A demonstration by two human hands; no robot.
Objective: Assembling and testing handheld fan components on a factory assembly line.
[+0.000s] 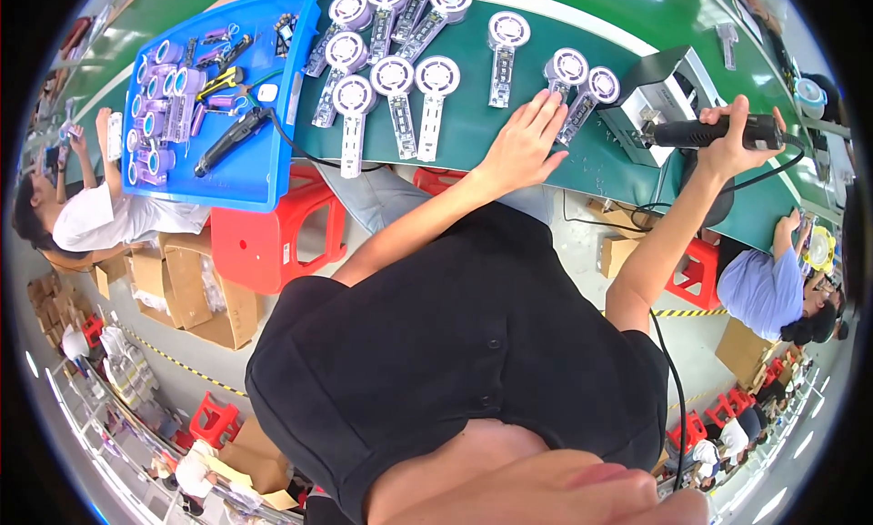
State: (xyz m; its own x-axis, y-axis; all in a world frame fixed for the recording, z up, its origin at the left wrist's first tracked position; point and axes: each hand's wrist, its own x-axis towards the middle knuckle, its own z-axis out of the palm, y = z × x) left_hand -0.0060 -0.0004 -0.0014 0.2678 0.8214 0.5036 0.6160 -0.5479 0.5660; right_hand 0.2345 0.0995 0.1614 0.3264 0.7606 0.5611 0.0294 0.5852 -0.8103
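Note:
My right hand (732,143) grips a black corded electric screwdriver (696,133), held level with its tip at the front of a grey and black box-shaped screw feeder (659,102). My left hand (527,143) lies flat with its fingers stretched out, covering the handle of a white and lilac handheld fan housing (570,65). Just right of those fingers is another fan housing (600,85), tilted. Farther left stands a single fan housing (507,31) with a circuit board showing in its handle. Whether the left fingers press on the covered handle cannot be seen.
Several more fan housings (393,75) lie on the green table (473,134). At the left, a blue tray (296,116) holds purple fan parts, tools and a second black screwdriver (232,141). A red stool (264,238) and cardboard boxes stand below. Co-workers sit at both sides.

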